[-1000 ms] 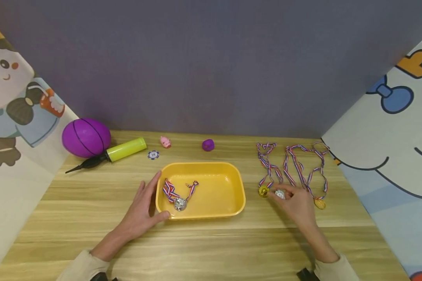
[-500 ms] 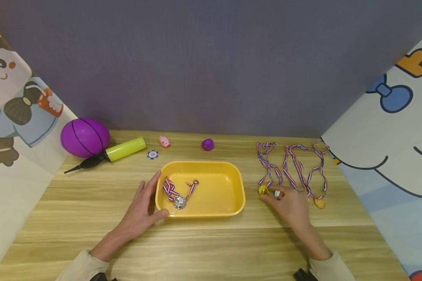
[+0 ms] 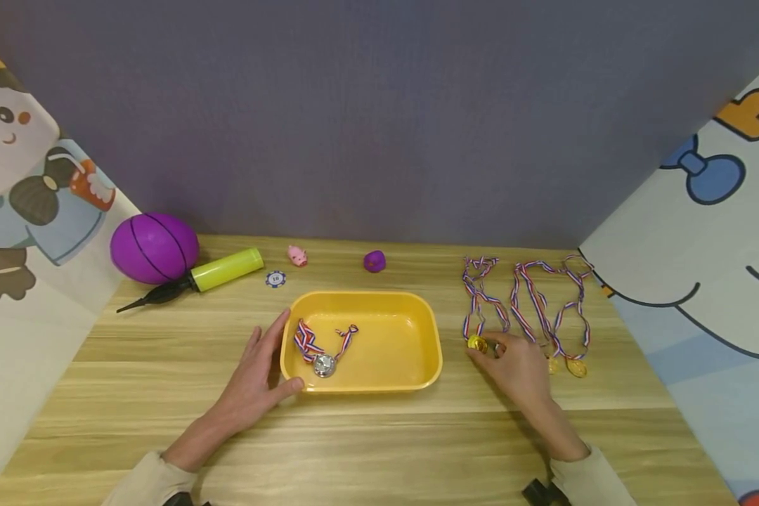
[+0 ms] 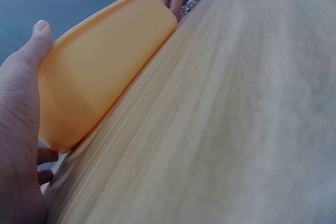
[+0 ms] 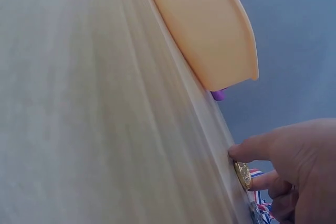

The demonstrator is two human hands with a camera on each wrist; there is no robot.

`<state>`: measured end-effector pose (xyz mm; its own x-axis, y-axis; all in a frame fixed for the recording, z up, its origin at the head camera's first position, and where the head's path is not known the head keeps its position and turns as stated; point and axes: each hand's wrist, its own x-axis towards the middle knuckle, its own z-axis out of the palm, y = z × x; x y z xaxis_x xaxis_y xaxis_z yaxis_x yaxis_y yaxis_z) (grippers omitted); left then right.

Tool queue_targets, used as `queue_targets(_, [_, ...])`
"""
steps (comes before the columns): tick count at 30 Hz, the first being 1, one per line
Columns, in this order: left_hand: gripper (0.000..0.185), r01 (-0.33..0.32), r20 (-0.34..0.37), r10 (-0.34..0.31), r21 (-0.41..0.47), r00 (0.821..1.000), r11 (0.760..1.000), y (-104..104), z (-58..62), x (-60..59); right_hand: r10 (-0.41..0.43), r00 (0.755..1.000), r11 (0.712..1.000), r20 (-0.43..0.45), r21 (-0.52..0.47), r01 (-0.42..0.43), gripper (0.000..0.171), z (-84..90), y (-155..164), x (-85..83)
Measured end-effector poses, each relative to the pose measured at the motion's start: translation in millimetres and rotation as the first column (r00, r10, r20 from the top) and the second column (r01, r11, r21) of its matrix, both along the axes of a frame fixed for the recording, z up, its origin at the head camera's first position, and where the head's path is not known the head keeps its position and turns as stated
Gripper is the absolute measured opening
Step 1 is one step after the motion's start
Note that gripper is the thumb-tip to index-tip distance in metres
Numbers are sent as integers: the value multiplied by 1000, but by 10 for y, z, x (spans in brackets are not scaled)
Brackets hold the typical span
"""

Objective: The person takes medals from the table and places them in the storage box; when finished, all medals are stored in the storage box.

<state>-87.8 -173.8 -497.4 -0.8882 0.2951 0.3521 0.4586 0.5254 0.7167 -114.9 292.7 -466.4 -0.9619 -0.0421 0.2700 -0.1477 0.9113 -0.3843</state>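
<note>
Right hand (image 3: 520,362) rests on the tabletop (image 3: 379,450) just right of the yellow tray (image 3: 417,376). Its thumb and forefinger tip close around the gold medal (image 3: 477,343); the wrist view shows the disc (image 5: 242,174) tilted up on edge between them, the other fingers (image 5: 278,187) curled behind. The striped ribbon (image 3: 477,299) trails away toward the back wall, lying close beside the ribbons of the other medals (image 3: 566,365).

Left hand (image 3: 256,376) lies flat-fingered against the tray's left end, thumb (image 3: 291,384) along the near rim, steadying it. One silver medal (image 3: 323,365) already sits inside.

Judgement on doing this step well: firm up the pinch on the disc rim before lifting, since a thin disc on edge can slip. Lift slowly and draw the ribbon clear toward the tray, watching for snags on neighbouring ribbons. Keep the left hand bracing the tray.
</note>
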Motion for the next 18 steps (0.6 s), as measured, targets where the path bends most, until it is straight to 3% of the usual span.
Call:
queue_targets(14, [116,-1,-8,1,-9,1000,1000,12,15,4,-2,999,1000,-39,-12,1,36,32,-1,40])
queue_targets(18, [119,-3,-18,2,-17,1000,1000,13,15,6,1,994,1000,-113,-17,-3,36,98,-9,40])
